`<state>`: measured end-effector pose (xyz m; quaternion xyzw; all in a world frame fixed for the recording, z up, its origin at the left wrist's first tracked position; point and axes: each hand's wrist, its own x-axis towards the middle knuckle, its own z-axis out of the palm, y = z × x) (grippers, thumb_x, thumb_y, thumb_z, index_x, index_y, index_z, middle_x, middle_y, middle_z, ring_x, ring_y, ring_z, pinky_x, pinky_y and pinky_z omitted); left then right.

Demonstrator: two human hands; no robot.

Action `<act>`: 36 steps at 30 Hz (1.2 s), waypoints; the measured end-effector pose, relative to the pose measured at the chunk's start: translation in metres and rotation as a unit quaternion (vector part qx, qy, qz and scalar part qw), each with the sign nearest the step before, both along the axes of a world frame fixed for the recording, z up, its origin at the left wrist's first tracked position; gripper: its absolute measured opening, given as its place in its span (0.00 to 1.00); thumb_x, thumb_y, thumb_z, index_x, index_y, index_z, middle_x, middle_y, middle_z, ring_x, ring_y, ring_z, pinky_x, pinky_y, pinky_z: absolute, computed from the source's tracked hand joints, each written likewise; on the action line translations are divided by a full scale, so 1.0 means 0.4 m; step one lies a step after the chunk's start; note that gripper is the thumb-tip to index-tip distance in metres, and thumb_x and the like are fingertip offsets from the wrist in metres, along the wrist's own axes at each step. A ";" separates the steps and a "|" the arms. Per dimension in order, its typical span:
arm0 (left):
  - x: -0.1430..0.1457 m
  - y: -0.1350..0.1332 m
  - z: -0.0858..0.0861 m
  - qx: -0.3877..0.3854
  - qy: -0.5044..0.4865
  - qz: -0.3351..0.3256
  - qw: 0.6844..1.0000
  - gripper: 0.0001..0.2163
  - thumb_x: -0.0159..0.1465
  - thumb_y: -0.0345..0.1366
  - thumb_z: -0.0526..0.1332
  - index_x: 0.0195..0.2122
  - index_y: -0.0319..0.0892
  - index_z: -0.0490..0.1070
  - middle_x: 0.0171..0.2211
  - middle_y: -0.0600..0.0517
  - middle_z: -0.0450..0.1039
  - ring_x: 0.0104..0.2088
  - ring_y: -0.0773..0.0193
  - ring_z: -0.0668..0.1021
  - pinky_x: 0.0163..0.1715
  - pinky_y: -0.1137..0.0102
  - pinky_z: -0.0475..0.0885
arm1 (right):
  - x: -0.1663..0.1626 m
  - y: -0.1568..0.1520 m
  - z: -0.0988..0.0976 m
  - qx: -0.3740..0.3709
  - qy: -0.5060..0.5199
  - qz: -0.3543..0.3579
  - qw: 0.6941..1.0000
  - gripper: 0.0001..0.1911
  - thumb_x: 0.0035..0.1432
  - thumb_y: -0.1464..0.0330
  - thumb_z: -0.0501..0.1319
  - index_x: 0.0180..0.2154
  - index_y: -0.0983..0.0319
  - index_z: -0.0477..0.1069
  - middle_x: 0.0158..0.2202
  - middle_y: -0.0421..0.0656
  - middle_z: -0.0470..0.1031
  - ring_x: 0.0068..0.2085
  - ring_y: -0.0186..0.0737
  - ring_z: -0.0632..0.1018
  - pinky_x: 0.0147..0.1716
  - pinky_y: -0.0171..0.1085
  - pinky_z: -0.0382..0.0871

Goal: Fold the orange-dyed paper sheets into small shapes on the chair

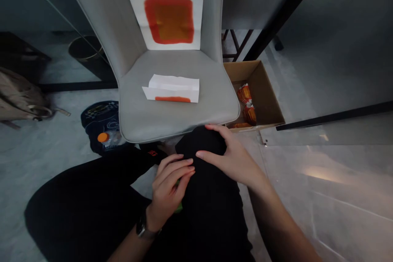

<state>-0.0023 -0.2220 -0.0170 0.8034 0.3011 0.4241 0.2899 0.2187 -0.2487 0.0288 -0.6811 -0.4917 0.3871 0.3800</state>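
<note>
Where the chair seat (181, 123) flattens out, folded paper (175, 84) sits inside all edges

Bare margin between it and front edge, room both sides. Printed sheet (172, 20) leans on backrest (211, 28). Right grip (233, 155): thumb and fingers spread over knee (201, 141). Left grip (168, 184): loosely bent on same leg; can't tell if pinching anything. Box (267, 90) just beside seat's right edge.

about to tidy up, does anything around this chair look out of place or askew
Nothing looks spilled. An orange-capped plastic bottle appears to lie on its side on dark fabric on the floor, and a folded paper sits on the chair's seat while a printed sheet leans against the backrest, an unusual spot for papers.
</note>
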 end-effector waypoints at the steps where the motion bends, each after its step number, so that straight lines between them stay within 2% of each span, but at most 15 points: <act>1: 0.000 0.000 0.001 -0.001 -0.002 -0.002 1.000 0.11 0.65 0.21 0.67 0.44 0.43 0.78 0.43 0.51 0.82 0.51 0.56 0.80 0.51 0.57 0.79 | -0.007 -0.002 -0.001 0.009 -0.017 -0.001 1.000 0.35 0.57 0.54 0.72 0.63 0.50 0.66 0.65 0.45 0.68 0.67 0.52 0.68 0.69 0.57 0.60; 5: 0.001 0.003 0.001 0.000 -0.008 -0.006 1.000 0.10 0.66 0.23 0.67 0.45 0.44 0.78 0.44 0.51 0.83 0.50 0.56 0.80 0.49 0.56 0.80 | 0.049 -0.007 0.004 -0.003 0.024 0.113 0.993 0.41 0.55 0.55 0.74 0.67 0.47 0.62 0.71 0.43 0.60 0.71 0.52 0.62 0.71 0.56 0.56; 7: 0.003 0.003 -0.006 0.005 -0.012 -0.004 1.000 0.10 0.67 0.23 0.67 0.45 0.45 0.78 0.44 0.50 0.83 0.50 0.56 0.80 0.49 0.56 0.80 | 0.086 0.000 0.011 -0.026 0.059 0.155 0.986 0.42 0.54 0.55 0.75 0.67 0.46 0.63 0.71 0.42 0.60 0.71 0.53 0.62 0.71 0.57 0.57; 9: 0.006 0.000 -0.016 0.010 -0.014 0.001 1.000 0.09 0.67 0.24 0.66 0.45 0.45 0.78 0.44 0.50 0.83 0.50 0.56 0.80 0.49 0.55 0.79 | 0.092 0.011 0.018 -0.041 0.059 0.145 0.987 0.40 0.53 0.55 0.75 0.65 0.46 0.65 0.68 0.42 0.65 0.68 0.53 0.67 0.69 0.57 0.60; 11: 0.013 -0.005 -0.024 0.010 -0.016 0.008 1.000 0.09 0.68 0.24 0.65 0.45 0.45 0.78 0.45 0.50 0.83 0.51 0.56 0.80 0.50 0.55 0.79 | 0.066 0.019 0.023 -0.032 0.017 0.103 0.994 0.37 0.54 0.54 0.74 0.63 0.48 0.68 0.64 0.44 0.70 0.65 0.53 0.71 0.68 0.59 0.62; 14: 0.026 -0.015 -0.026 0.011 -0.028 0.014 0.999 0.09 0.69 0.25 0.65 0.46 0.46 0.78 0.45 0.50 0.82 0.52 0.55 0.80 0.51 0.54 0.79 | 0.025 0.014 0.027 0.000 -0.063 0.073 0.995 0.35 0.56 0.53 0.72 0.63 0.48 0.67 0.64 0.46 0.68 0.66 0.54 0.69 0.68 0.59 0.61; 16: 0.037 -0.022 -0.017 0.012 -0.028 0.007 1.000 0.10 0.68 0.24 0.65 0.48 0.45 0.77 0.47 0.50 0.82 0.53 0.55 0.79 0.52 0.54 0.78 | 0.033 0.007 0.031 -0.001 -0.077 0.106 0.991 0.38 0.56 0.53 0.73 0.66 0.47 0.65 0.68 0.46 0.64 0.69 0.55 0.65 0.69 0.59 0.59; 18: 0.048 -0.027 -0.004 0.014 -0.020 -0.005 1.000 0.11 0.68 0.23 0.65 0.48 0.44 0.77 0.48 0.50 0.82 0.54 0.55 0.77 0.52 0.55 0.77 | 0.073 0.007 0.037 -0.020 -0.048 0.157 0.986 0.42 0.54 0.53 0.75 0.67 0.45 0.63 0.69 0.45 0.61 0.70 0.55 0.63 0.69 0.59 0.58; 20: 0.058 -0.029 0.011 0.015 -0.012 -0.012 1.000 0.11 0.67 0.23 0.66 0.47 0.43 0.77 0.48 0.51 0.82 0.53 0.55 0.77 0.51 0.55 0.77 | 0.120 0.018 0.044 -0.043 -0.002 0.191 0.981 0.40 0.53 0.55 0.75 0.65 0.44 0.66 0.68 0.44 0.63 0.68 0.54 0.67 0.68 0.59 0.60; 22: 0.065 -0.030 0.023 0.017 -0.006 -0.014 1.000 0.10 0.68 0.24 0.66 0.47 0.43 0.77 0.48 0.51 0.82 0.53 0.55 0.77 0.51 0.56 0.76 | 0.146 0.033 0.048 -0.063 0.022 0.196 0.978 0.36 0.53 0.56 0.75 0.62 0.45 0.70 0.65 0.43 0.66 0.64 0.52 0.71 0.66 0.58 0.64; 24: 0.069 -0.029 0.031 0.018 0.002 -0.015 1.000 0.09 0.68 0.24 0.65 0.47 0.43 0.77 0.48 0.51 0.82 0.52 0.55 0.77 0.51 0.55 0.75 | 0.137 0.044 0.050 -0.071 0.009 0.178 0.981 0.32 0.53 0.56 0.75 0.59 0.46 0.73 0.62 0.43 0.68 0.62 0.51 0.73 0.66 0.57 0.64; 27: 0.069 -0.028 0.037 0.027 0.011 -0.024 0.999 0.10 0.69 0.24 0.64 0.48 0.43 0.77 0.48 0.51 0.82 0.52 0.54 0.77 0.51 0.55 0.74 | 0.084 0.043 0.048 -0.055 -0.060 0.101 0.992 0.30 0.52 0.53 0.75 0.56 0.48 0.76 0.57 0.44 0.70 0.61 0.51 0.73 0.67 0.57 0.63; 30: 0.068 -0.032 0.039 0.039 0.014 -0.035 0.999 0.10 0.69 0.24 0.64 0.49 0.43 0.77 0.49 0.50 0.82 0.52 0.54 0.77 0.51 0.54 0.73 | 0.064 0.031 0.048 -0.037 -0.096 0.070 0.992 0.31 0.53 0.51 0.74 0.57 0.48 0.74 0.57 0.45 0.70 0.62 0.50 0.72 0.67 0.57 0.62; 34: 0.070 -0.042 0.036 0.043 0.018 -0.068 0.997 0.10 0.69 0.25 0.64 0.49 0.44 0.77 0.50 0.51 0.82 0.53 0.54 0.76 0.52 0.54 0.73 | 0.143 0.024 0.041 -0.051 0.010 0.149 0.987 0.26 0.60 0.53 0.70 0.59 0.44 0.74 0.62 0.42 0.70 0.64 0.49 0.71 0.67 0.55 0.64; 36: 0.070 -0.043 0.035 0.036 0.014 -0.072 0.997 0.10 0.69 0.24 0.64 0.48 0.44 0.77 0.50 0.52 0.82 0.53 0.54 0.76 0.52 0.55 0.73 | 0.185 0.028 0.029 -0.059 0.067 0.152 0.984 0.24 0.61 0.55 0.69 0.58 0.46 0.75 0.63 0.42 0.71 0.64 0.51 0.71 0.65 0.56 0.66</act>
